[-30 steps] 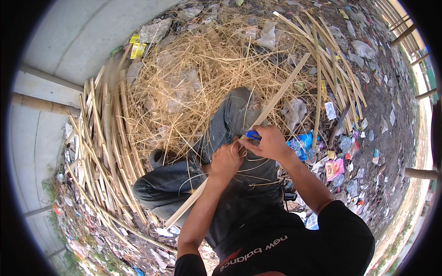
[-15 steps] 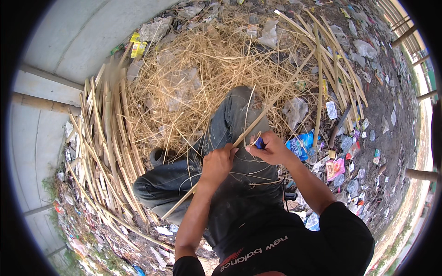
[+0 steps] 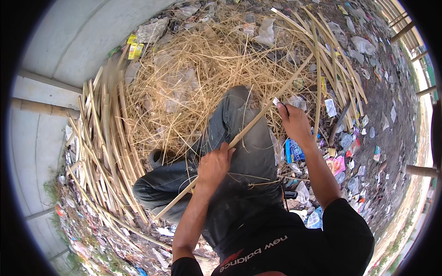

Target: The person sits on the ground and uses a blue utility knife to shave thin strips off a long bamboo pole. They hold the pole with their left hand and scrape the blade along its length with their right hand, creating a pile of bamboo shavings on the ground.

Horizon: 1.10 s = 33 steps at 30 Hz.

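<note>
A long bamboo strip (image 3: pixel 255 120) slants across my lap, from low on the left up to the right. My left hand (image 3: pixel 214 166) is closed round it near the middle, above my folded leg in dark trousers (image 3: pixel 163 181). My right hand (image 3: pixel 297 125) grips a small knife (image 3: pixel 276 101), whose pale short blade is beside the strip's upper part. Most of the knife's handle is hidden by the fingers; whether the blade touches the strip, I cannot tell. Thin curled shavings (image 3: pixel 248 177) lie on my trousers.
A big heap of straw-coloured shavings (image 3: pixel 184 78) spreads in front of me. Bundles of bamboo strips lie at left (image 3: pixel 108 133) and far right (image 3: pixel 338 69). Plastic litter, including a blue packet (image 3: pixel 294 151), covers the ground at right. A grey panel wall (image 3: pixel 69 41) stands at left.
My right hand has moved up and to the right along the strip with the knife, away from my left hand. The curled sliver near its fingers is gone from there. My left hand keeps its hold.
</note>
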{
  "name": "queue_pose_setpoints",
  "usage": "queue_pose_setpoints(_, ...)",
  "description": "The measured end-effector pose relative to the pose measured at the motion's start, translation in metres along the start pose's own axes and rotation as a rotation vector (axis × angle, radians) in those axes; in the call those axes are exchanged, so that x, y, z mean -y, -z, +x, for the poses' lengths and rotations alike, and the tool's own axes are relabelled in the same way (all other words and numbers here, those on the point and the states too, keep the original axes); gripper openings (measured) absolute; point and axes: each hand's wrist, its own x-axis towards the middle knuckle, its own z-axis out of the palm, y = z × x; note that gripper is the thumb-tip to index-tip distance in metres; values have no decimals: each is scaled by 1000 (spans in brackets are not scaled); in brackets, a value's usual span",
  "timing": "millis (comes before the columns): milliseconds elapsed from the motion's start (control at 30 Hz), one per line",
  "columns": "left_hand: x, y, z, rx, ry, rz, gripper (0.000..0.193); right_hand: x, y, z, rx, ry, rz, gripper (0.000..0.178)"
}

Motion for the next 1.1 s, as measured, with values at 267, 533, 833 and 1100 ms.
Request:
queue_pose_setpoints(267, -4, 1, -1, -1, 19, 62, 29, -24, -47, -3, 25, 6, 183, 53)
queue_pose_setpoints(533, -6, 1, 6, 10, 9, 36, 29, -24, -35, 16, 111, -24, 203, 58)
queue_pose_setpoints(833, -16, -2, 9, 51, 93, 29, 31, -20, -28, 17, 134, -121, 138, 62)
queue_pose_setpoints(1100, -37, -11, 40, 46, 115, 7, 31, 6, -61, -46, 257, 74, 200, 58)
